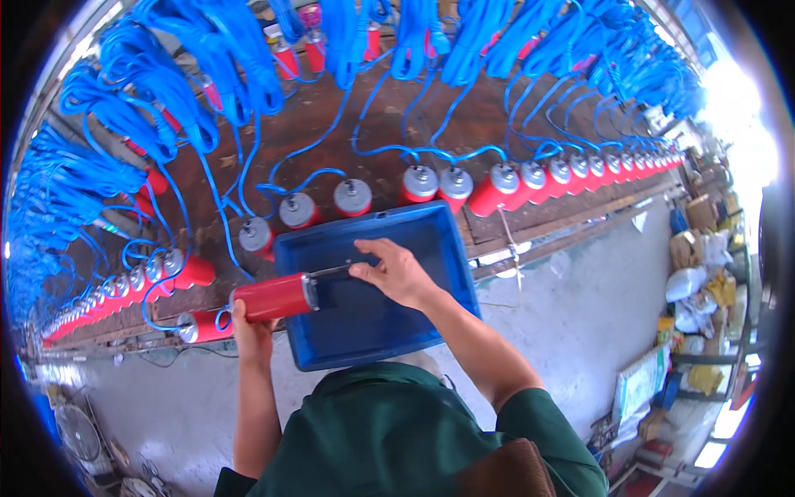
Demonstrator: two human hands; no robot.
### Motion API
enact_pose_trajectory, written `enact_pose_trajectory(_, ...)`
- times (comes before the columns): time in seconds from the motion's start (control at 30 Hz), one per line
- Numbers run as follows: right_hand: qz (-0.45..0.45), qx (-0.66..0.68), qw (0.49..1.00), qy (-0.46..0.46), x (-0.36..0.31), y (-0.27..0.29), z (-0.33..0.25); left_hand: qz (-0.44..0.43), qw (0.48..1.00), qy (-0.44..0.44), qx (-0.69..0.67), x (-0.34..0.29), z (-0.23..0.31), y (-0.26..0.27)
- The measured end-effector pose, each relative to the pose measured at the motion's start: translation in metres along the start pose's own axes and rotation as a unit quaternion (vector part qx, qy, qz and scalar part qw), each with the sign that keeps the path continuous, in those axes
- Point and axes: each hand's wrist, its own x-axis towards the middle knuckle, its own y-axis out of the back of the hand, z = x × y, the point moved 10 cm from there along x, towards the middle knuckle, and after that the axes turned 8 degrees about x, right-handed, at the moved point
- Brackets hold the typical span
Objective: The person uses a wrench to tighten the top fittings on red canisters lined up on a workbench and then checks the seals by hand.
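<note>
My left hand [252, 330] grips a red cylinder [272, 298] near its left end, tilted slightly up to the right. A metal collar closes the cylinder's right end, and a thin dark rod [330, 271] sticks out of it. Close to the rod's tip is my right hand [396, 272], its thumb and fingers apart. Whether the thumb touches the rod, I cannot tell. Beneath both lies a blue plastic tray [373, 352] with raised walls. Beside my left hand, another red cylinder [207, 326] with a silver cap rests on the bench edge, a blue cable on it.
Red cylinders [494, 192] with silver caps line the front of the brown wooden bench [306, 124] on both sides. Bundles of blue cable [344, 41] are heaped along its far side. A rod or string [509, 240] hangs at the right edge. Shelves with bags [686, 282] stand far right.
</note>
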Motion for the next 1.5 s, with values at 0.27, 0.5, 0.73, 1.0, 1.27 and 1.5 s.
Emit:
enact_pose_trajectory(0.27, 0.384, -0.303, 0.872, 0.000, -0.045, 0.278, 0.158, 0.015, 1.000, 0.011, -0.006, 0.004, -0.005, 0.001)
enact_pose_trajectory(0.5, 0.330, -0.409, 0.823, -0.215, -0.014, 0.308, 0.227, 0.041, 0.999, 0.006, -0.014, 0.001, -0.001, 0.009)
enact_pose_trajectory(0.73, 0.302, -0.054, 0.945, -0.110, -0.048, 0.289, 0.173, 0.053, 0.998, 0.014, -0.013, -0.004, -0.002, 0.018)
enact_pose_trajectory(1.0, 0.214, 0.091, 0.970, -0.071, -0.120, 0.184, -0.006, 0.011, 0.999, 0.029, -0.018, 0.003, -0.006, 0.002)
enact_pose_trajectory(1.27, 0.063, 0.070, 0.993, -0.078, -0.050, 0.043, 0.000, 0.016, 0.999, 0.026, -0.011, 0.004, -0.005, 0.004)
enact_pose_trajectory(1.5, 0.024, 0.308, 0.920, -0.242, -0.003, -0.018, 0.028, -0.062, 0.998, 0.018, -0.007, 0.002, 0.000, -0.010)
